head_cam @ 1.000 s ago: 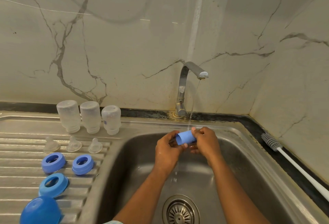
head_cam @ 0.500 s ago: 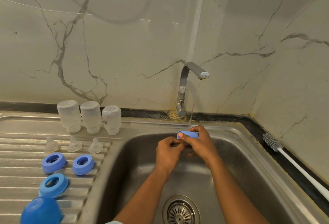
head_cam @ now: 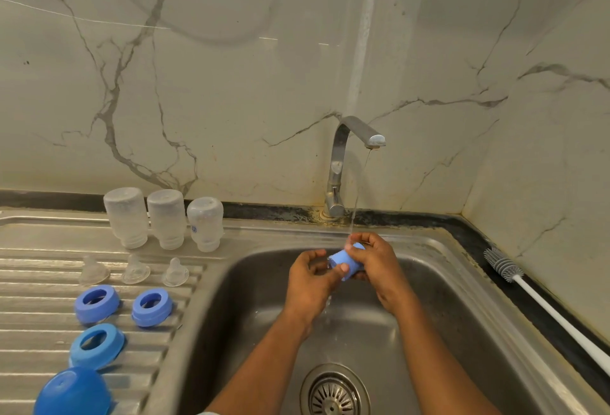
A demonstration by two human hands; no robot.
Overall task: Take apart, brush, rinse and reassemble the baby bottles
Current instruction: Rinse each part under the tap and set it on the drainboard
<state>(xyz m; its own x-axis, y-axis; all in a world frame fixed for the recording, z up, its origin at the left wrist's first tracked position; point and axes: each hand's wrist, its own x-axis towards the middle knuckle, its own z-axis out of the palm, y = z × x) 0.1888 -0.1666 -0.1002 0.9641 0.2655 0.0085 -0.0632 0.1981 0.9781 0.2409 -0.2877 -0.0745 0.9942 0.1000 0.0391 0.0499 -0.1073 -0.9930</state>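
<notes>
A blue bottle cap (head_cam: 343,261) is held under the thin stream from the tap (head_cam: 355,137), above the sink basin (head_cam: 429,299). My right hand (head_cam: 376,264) grips its right end. My left hand (head_cam: 310,279) pinches its open left end with the thumb on top. On the draining board stand three clear bottles upside down (head_cam: 166,218). In front of them lie three clear teats (head_cam: 133,269), three blue screw rings (head_cam: 123,312) and a blue dome cap (head_cam: 74,393).
A grey-headed bottle brush with a white handle (head_cam: 541,302) lies along the dark counter strip at the right of the sink. The drain strainer (head_cam: 333,395) sits at the basin's bottom. Marble walls close in behind and on the right.
Both hands have kept turning the blue cap under the water; its open end tilted away, then came back to face left. The parts on the draining board have not moved.
</notes>
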